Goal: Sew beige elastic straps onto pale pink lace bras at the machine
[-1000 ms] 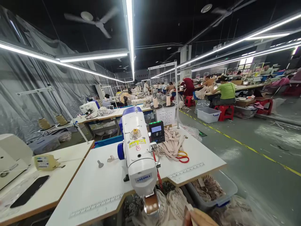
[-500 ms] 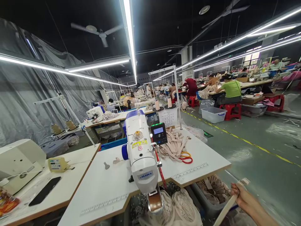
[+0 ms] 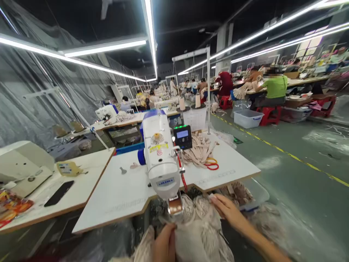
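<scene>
My left hand is at the bottom middle, its fingers closed at the edge of a beige cloth piece below the sewing machine head. My right hand reaches in from the lower right, thumb and fingers pinched on the pale end of a beige strap; the rest of the strap is hard to make out. Just in front of both hands stands the white JUKI sewing machine, with its brown-lit sewing arm end close above my left hand. Coiled beige cords lie under the machine.
Beige strips and red-and-yellow scissors lie on the white table. A control screen stands by the machine. A bin of beige pieces is at right. A black phone lies left. Co-workers sit farther back.
My right hand has moved left, from beside the bin to near the machine, with the strap. My left hand has come into view at the bottom. The view has tilted down.
</scene>
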Tool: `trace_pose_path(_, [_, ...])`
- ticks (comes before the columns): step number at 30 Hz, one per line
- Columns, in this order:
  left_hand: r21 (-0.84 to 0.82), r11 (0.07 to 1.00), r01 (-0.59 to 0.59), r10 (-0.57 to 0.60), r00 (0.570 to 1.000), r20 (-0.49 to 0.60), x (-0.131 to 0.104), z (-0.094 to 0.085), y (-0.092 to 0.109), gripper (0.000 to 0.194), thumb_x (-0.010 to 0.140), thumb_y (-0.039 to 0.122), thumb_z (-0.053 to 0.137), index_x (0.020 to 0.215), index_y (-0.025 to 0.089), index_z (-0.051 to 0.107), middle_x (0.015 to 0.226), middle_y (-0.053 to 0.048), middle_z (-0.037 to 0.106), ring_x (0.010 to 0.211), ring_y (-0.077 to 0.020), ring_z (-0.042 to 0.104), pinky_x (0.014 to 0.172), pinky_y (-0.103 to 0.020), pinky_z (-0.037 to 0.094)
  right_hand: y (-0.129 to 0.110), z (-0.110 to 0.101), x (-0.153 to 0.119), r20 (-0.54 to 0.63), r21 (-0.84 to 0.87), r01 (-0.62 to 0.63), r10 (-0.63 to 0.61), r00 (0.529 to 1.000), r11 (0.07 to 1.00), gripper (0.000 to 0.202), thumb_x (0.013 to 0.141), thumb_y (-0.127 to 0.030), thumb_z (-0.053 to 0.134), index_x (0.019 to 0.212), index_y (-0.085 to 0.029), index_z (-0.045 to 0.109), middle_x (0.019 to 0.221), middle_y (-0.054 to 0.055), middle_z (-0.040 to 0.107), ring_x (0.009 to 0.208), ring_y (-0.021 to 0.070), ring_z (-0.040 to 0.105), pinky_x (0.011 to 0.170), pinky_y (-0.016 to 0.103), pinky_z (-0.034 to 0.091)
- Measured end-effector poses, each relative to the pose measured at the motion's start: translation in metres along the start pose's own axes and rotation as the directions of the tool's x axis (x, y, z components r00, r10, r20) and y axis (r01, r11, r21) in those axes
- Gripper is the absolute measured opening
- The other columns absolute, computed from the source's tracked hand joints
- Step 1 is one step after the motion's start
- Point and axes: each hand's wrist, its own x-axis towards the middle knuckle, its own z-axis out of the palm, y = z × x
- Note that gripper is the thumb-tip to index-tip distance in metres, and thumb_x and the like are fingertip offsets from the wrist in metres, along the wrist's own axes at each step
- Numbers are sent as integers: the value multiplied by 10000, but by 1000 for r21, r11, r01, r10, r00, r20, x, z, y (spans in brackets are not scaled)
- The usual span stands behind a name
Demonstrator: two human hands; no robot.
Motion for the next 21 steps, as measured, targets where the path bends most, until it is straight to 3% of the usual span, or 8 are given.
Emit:
trace_pose_path(1, [11,995,-100,100,995,5,-2,2,3,222,960,303,495,947,229,705,976,-67,736,952,-259,690,874,-379,533,-9,15,-7,130,-151,97,-77,988,984,450,908,-582,527,715,-184,613,495,-59,422,440,103,406,438,219,366])
trace_pose_path(3, [11,975,-220,219,974,55,-4,1,13,297,956,310,443,966,211,723,965,-86,756,924,-250,701,866,-363,530,-23,38,-17,363,-375,278,-135,922,885,457,941,-549,456,698,-189,599,519,-40,472,485,117,451,491,225,383])
trace_pose_path(8, [72,974,-213,193,957,215,2,-13,37,339,879,373,597,1119,167,720,1063,-124,762,977,-246,708,862,-313,520,-34,60,-23,526,-387,266,-26,850,883,449,943,-520,418,658,-198,547,545,-28,484,527,116,432,528,221,325])
trace_pose_path(13, [178,954,-243,198,951,236,-5,-10,31,220,931,294,540,942,197,737,810,-56,750,728,-176,682,675,-252,483,-30,64,-24,614,-439,408,-64,787,801,488,992,-475,331,616,-193,461,538,-26,465,505,100,382,517,237,242])
trace_pose_path(18, [260,900,-349,321,936,146,-8,-4,23,282,971,274,466,765,179,634,624,-6,621,549,-132,571,524,-226,385,-23,64,-25,576,-366,236,20,817,901,372,978,-395,462,717,-184,624,733,19,642,650,117,518,606,236,331])
trace_pose_path(21, [255,892,-372,345,927,148,-6,-5,22,310,980,272,451,720,181,593,595,3,593,518,-123,545,502,-222,374,-19,67,-25,518,-256,85,63,853,963,234,924,-336,538,824,-194,695,763,17,638,667,120,515,607,235,348])
